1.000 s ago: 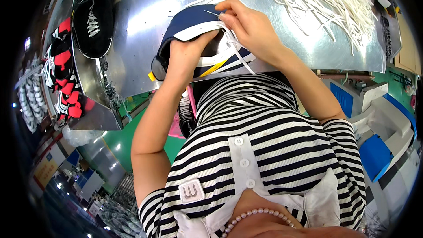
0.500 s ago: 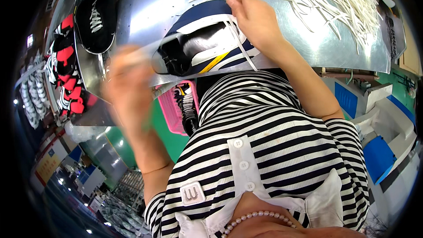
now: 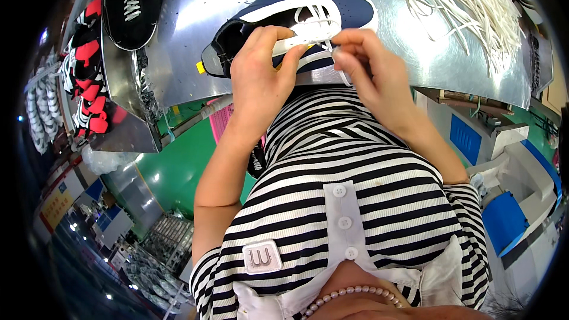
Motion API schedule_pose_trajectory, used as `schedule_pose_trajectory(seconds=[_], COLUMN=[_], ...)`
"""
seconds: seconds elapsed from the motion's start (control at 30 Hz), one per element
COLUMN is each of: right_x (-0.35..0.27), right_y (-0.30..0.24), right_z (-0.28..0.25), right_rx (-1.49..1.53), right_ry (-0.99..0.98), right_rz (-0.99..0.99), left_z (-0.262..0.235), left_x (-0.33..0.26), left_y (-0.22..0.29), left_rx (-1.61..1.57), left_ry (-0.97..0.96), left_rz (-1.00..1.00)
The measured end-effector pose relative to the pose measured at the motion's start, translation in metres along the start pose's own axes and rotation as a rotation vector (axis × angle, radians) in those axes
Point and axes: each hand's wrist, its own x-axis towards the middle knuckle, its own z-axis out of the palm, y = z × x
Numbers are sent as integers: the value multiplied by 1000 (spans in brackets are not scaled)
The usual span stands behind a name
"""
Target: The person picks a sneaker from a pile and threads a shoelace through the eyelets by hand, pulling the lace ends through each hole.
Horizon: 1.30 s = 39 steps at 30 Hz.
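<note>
A navy-and-white sneaker (image 3: 355, 3) lies on the metal table, toe to the right, its dark heel opening to the left. A white shoelace (image 3: 320, 16) crosses the lace opening in loops. My left hand (image 3: 261, 71) is closed on the sneaker's near white eyelet strip, thumb and forefinger pinching its edge. Close beside it, my right hand (image 3: 370, 65) pinches the shoelace at that same strip. The fingers hide most of the lace's end.
A heap of loose white laces (image 3: 450, 6) lies to the right. At left stands a black shoe (image 3: 131, 9), with red, black and white shoe parts (image 3: 89, 83) beyond it. Below the table's near edge is a pink basket (image 3: 221, 121), partly hidden by my left arm.
My left hand has come in from the left, where it was blurred, onto the eyelet strip. My right hand has moved from the sneaker's far side to its near side. The sneaker has turned slightly.
</note>
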Motion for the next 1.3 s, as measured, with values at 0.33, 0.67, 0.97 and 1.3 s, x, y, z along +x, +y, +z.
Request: schedule_pose_trajectory(seconds=[0.33, 0.67, 0.97, 1.3], right_x=[4, 7, 19, 28], right_y=[10, 7, 3, -26], right_z=[7, 6, 26, -44], right_rx=[-47, -20, -374, -247], right_ry=[-57, -54, -17, -168], right_rz=[108, 134, 98, 27], left_z=[3, 4, 16, 14], left_x=[1, -1, -11, -20], left_y=[-3, -6, -6, -19], left_rx=[22, -75, -89, 11], left_ry=[-19, -34, 36, 123], left_rz=[-40, -76, 231, 482])
